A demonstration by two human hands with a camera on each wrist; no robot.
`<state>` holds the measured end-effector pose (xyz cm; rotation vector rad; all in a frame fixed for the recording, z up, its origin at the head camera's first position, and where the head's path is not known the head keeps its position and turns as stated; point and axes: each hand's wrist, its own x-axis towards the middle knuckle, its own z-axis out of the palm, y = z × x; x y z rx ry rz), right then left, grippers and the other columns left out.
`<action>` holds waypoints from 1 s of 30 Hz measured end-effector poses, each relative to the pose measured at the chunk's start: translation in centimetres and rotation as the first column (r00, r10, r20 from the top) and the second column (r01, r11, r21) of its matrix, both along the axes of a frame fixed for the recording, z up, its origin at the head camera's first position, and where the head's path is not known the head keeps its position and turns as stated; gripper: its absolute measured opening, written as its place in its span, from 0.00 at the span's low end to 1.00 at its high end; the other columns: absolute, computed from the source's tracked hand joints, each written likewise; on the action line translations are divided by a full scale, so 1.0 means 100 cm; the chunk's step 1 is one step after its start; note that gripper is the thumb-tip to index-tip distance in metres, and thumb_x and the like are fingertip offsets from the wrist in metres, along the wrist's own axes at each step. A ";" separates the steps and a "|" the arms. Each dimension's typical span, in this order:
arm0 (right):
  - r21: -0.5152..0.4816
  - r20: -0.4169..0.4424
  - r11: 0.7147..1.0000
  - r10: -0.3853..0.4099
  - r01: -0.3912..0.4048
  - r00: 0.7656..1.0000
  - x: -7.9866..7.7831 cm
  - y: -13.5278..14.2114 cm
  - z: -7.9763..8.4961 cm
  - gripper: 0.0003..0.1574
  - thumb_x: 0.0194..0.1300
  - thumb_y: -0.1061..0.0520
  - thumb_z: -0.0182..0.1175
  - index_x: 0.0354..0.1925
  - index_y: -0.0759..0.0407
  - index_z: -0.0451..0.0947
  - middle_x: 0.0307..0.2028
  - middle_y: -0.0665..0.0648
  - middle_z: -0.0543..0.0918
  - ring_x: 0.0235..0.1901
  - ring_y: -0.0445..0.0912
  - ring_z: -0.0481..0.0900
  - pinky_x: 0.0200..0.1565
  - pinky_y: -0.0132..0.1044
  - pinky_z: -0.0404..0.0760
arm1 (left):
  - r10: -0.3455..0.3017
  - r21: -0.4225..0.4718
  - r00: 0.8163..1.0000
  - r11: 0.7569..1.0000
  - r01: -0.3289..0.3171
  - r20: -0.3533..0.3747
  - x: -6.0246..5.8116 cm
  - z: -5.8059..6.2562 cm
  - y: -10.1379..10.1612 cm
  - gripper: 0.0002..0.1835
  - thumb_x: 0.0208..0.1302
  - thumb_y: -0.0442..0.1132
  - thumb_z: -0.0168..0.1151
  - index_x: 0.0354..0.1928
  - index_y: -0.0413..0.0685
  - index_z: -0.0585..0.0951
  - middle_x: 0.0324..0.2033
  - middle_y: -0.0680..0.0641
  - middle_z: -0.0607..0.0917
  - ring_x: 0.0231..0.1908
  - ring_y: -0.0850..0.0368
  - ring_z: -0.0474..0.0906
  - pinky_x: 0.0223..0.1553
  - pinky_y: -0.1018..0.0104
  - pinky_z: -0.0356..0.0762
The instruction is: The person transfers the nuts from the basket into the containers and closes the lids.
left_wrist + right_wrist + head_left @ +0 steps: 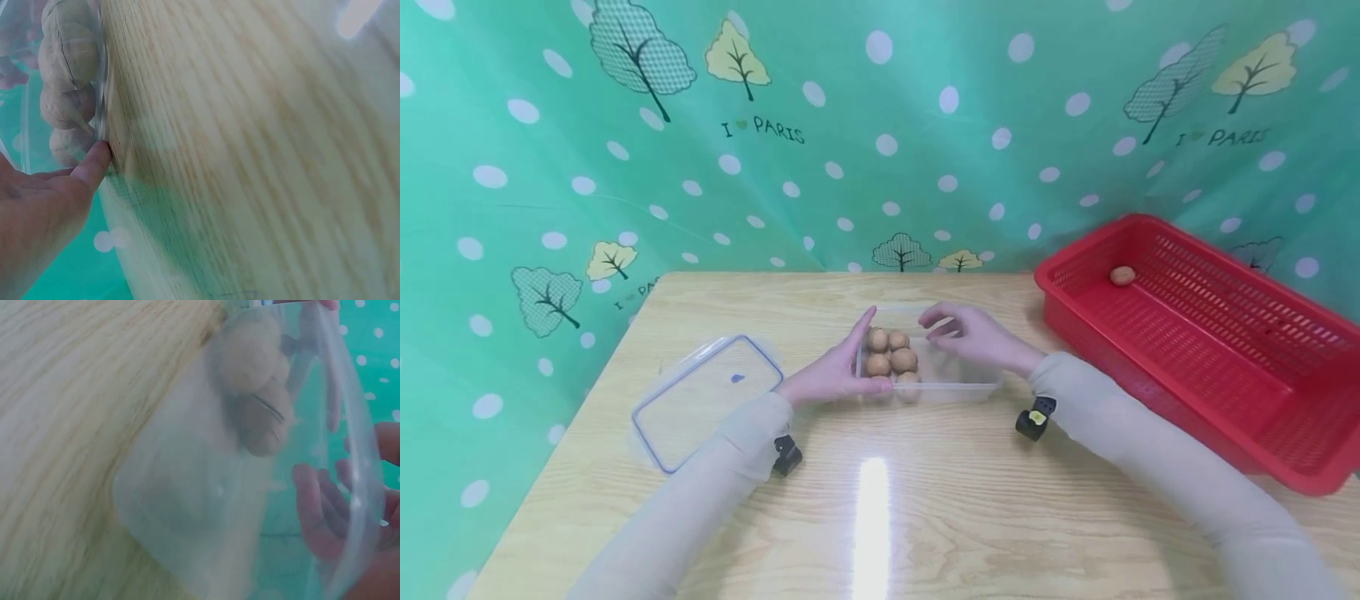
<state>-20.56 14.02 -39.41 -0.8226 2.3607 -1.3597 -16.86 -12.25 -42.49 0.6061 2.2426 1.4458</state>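
1. The left grip [827, 375], a person's bare hand, clasps the left end of a clear plastic box [951, 387]; its thumb presses the near wall by the corner, and its fingers reach along the end wall towards the far corner.
2. The right grip [977, 340] bends over the box's right half; its fingers are loosely curved and parted, with nothing visible between them; the right wrist view shows fingertips through the cloudy wall.
3. At least six brown walnuts [904, 360] cluster inside the box, just right of the left grip's thumb and fingers; they lie left of the right grip, apart from its fingertips.
4. Left of the left grip, a clear lid [707, 408] with a blue seal lies flat on the wooden desk [955, 467].
5. Right of the right grip stands a red basket [1138, 379]; one lone walnut [1122, 275] rests inside, beyond and well apart from that grip.
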 end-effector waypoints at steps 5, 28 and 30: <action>0.005 -0.001 1.000 -0.019 0.019 1.000 0.003 0.010 0.007 0.20 0.65 0.70 0.57 0.55 0.71 0.73 0.53 0.70 0.76 0.50 0.58 0.79 0.52 0.46 0.79 | -0.006 0.015 1.000 1.000 0.006 -0.003 0.001 0.001 0.000 0.63 0.57 0.46 0.72 0.75 0.68 0.30 0.74 0.40 0.46 0.70 0.46 0.52 0.68 0.46 0.52; 0.088 -0.106 0.993 -0.067 0.076 0.992 0.005 0.068 0.055 0.18 0.66 0.65 0.58 0.55 0.66 0.74 0.49 0.62 0.79 0.47 0.54 0.80 0.46 0.36 0.81 | -0.006 0.002 1.000 1.000 0.006 0.001 0.002 0.002 0.002 0.62 0.59 0.40 0.71 0.75 0.66 0.29 0.74 0.38 0.42 0.71 0.43 0.48 0.68 0.48 0.51; 0.105 -0.115 0.990 -0.081 0.093 0.990 0.005 0.074 0.060 0.19 0.67 0.64 0.58 0.55 0.66 0.74 0.49 0.61 0.79 0.46 0.53 0.80 0.45 0.35 0.81 | -0.004 -0.005 1.000 1.000 0.004 -0.004 0.002 0.002 0.002 0.62 0.58 0.41 0.71 0.75 0.66 0.29 0.74 0.37 0.42 0.71 0.43 0.48 0.68 0.48 0.51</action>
